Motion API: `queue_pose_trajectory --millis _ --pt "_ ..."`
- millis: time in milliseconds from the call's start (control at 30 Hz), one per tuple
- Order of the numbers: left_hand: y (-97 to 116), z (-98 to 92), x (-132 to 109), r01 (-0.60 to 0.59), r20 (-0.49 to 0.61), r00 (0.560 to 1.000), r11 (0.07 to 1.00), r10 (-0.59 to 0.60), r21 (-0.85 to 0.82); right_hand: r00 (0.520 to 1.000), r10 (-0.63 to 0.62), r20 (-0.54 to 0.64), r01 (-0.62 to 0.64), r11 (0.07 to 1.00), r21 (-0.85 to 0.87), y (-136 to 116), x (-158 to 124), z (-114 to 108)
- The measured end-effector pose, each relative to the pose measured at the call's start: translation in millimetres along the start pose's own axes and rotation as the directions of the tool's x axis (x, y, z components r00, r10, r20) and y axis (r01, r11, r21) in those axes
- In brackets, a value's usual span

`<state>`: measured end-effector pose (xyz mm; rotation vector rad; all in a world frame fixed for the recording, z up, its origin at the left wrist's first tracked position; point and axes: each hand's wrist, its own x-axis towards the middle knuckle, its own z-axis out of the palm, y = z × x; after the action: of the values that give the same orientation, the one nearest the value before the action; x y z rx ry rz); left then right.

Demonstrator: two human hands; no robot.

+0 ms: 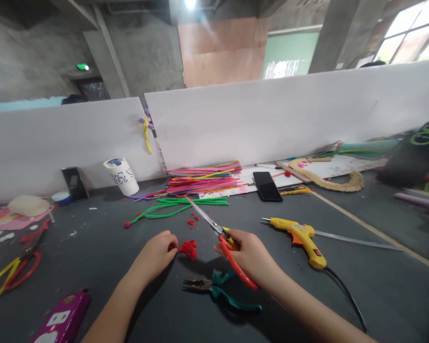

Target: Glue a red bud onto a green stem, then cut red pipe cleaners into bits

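My right hand [248,255] is closed round the red and yellow handles of a pair of scissors [214,228], whose blades point up and to the left over the dark table [343,295]. My left hand [159,252] is curled in a pinch that touches a small red fuzzy piece [188,248] lying on the table. Small red scraps [192,221] lie just beyond it. Teal-handled pliers [221,291] rest on the table below my right hand. Green pipe cleaners [171,209] with a red tip lie further off.
A yellow glue gun [302,238] with a black cord lies to the right. A pile of coloured pipe cleaners [203,181], a black phone [267,186] and a white cup [121,176] stand along the white partition [271,114]. A magenta power strip [62,319] is at the lower left.
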<state>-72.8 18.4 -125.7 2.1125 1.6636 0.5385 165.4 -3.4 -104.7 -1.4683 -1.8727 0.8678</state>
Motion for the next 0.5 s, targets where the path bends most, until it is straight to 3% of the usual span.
queue_pose_trajectory --millis 167,267,300,367,433,500 --pt "11 -11.1 -4 0.041 -0.023 0.999 0.992 -0.044 -0.122 0.999 0.009 0.033 -0.010 0.998 0.055 6 -5 3" --pt "31 -16.6 -14 0.067 0.032 0.998 0.945 -0.060 -0.320 0.994 0.036 0.101 -0.058 0.973 0.223 1 -7 5" --pt "38 -15.9 -17 0.119 0.088 0.993 0.822 -0.084 -0.557 0.988 0.050 0.148 -0.093 0.951 0.295 -1 -8 6" --pt "54 -10.5 -25 0.232 0.202 0.973 0.547 -0.116 -0.804 0.968 0.064 0.241 -0.163 0.895 0.416 -8 -11 7" --pt "65 -1.3 -30 0.285 0.270 0.958 0.376 -0.095 -0.882 0.956 0.050 0.288 -0.194 0.848 0.494 -14 -15 8" --pt "73 8.3 -34 0.326 0.320 0.945 0.286 -0.068 -0.901 0.951 0.035 0.307 -0.206 0.812 0.547 -20 -19 9"
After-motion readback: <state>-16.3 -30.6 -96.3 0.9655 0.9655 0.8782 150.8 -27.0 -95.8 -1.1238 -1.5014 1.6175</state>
